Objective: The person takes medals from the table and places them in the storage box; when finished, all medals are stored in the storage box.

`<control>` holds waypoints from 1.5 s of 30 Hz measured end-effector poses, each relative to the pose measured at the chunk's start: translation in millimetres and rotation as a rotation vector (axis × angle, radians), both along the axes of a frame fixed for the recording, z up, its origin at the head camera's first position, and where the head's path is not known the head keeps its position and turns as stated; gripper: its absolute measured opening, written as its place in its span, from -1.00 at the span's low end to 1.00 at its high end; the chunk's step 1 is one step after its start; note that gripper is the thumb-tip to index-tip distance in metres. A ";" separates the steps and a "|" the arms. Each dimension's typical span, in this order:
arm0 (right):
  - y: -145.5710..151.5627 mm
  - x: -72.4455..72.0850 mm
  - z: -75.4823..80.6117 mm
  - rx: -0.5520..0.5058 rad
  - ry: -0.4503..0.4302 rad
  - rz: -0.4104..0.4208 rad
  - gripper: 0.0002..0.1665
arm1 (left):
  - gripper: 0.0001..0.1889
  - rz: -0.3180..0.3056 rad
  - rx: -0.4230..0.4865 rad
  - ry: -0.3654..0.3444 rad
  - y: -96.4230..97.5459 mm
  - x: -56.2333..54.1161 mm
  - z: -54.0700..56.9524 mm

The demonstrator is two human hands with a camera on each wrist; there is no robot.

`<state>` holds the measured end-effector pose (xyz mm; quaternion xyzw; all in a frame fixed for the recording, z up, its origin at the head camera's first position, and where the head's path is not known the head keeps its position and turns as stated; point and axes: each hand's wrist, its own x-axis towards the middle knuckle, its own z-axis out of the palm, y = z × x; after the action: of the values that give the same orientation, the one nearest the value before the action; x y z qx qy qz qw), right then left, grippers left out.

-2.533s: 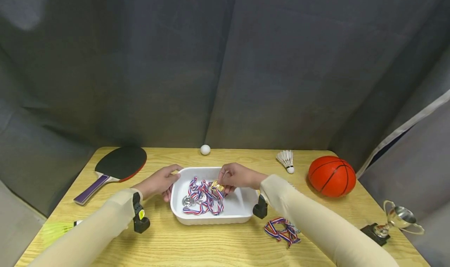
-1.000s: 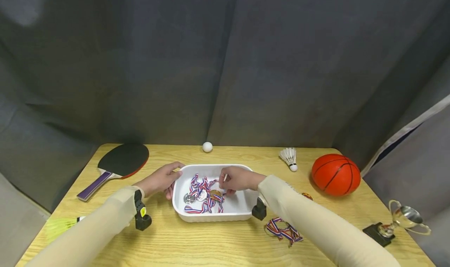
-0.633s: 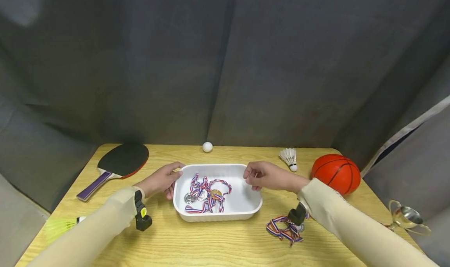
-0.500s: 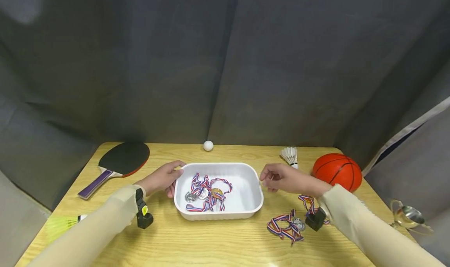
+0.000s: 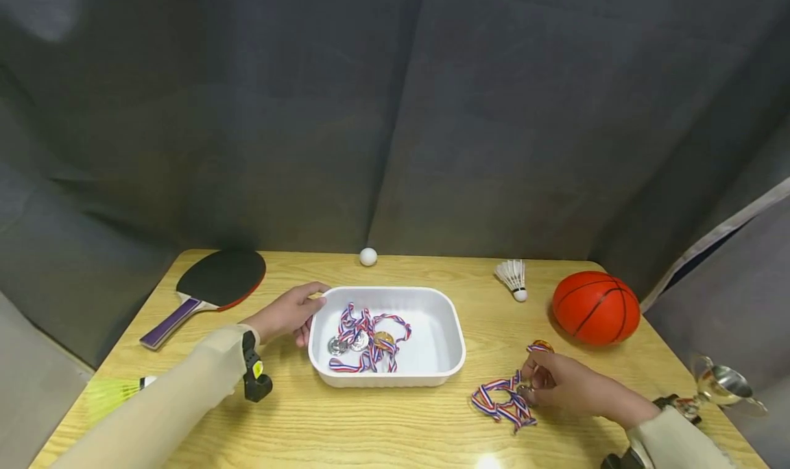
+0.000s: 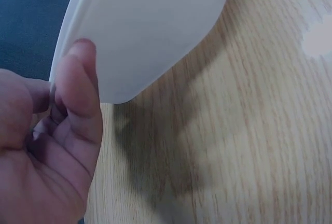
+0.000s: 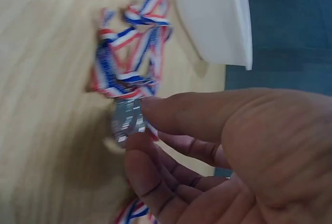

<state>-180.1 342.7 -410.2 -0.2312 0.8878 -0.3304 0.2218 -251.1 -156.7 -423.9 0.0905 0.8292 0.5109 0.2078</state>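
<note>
My left hand (image 5: pixel 289 314) grips the left rim of a white plastic tray (image 5: pixel 435 345), thumb on one side and fingers on the other. Inside the tray lie silver medals (image 5: pixel 337 346) and a gold medal (image 5: pixel 383 338) with tangled red, white and blue ribbons. Right of the tray, my right hand (image 5: pixel 570 385) pinches a silver medal (image 7: pixel 127 119) at its edges between thumb and index finger. The medal's striped ribbon (image 5: pixel 497 409) lies bunched on the table. Just beyond that hand is another gold medal (image 5: pixel 542 345), its ribbon partly hidden by the hand.
A table tennis bat (image 5: pixel 221 280) lies at the back left, above a yellow shuttlecock (image 5: pixel 111 395) partly covered by my left sleeve. A white ball (image 5: pixel 367 256), a white shuttlecock (image 5: pixel 511 277) and an orange basketball (image 5: pixel 596 308) line the back. A trophy cup (image 5: pixel 723 385) stands at the right edge.
My right hand has let go of the gold medal in the tray, moved right over the rim and down to the silver medal on the table. The left hand keeps its grip.
</note>
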 end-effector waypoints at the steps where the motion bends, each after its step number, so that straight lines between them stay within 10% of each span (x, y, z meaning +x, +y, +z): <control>1: 1.4 2.4 -2.5 0.009 0.013 0.002 -0.73 | -0.55 -0.001 -0.002 0.002 0.2 0.0 0.3; 21: -2.7 12.1 -21.5 0.033 0.093 -0.028 -0.52 | -0.55 0.015 -0.005 0.001 0.2 0.0 -0.6; 30: 9.0 7.8 -19.2 -0.228 -0.172 -0.016 -0.70 | -0.55 0.009 -0.016 -0.010 1.1 -1.3 -1.6; 37: 22.6 -5.0 -1.0 -0.419 -0.297 0.035 -0.63 | -0.54 0.017 -0.018 0.003 3.0 -0.6 -0.9; 45: 13.7 -18.6 43.7 -0.454 -0.196 0.006 -0.66 | -0.55 0.021 -0.021 0.013 3.2 0.1 -0.3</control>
<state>-198.7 356.5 -366.6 -0.2446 0.7644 -0.5416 0.2500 -250.9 -153.5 -424.3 0.0831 0.8369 0.5035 0.1979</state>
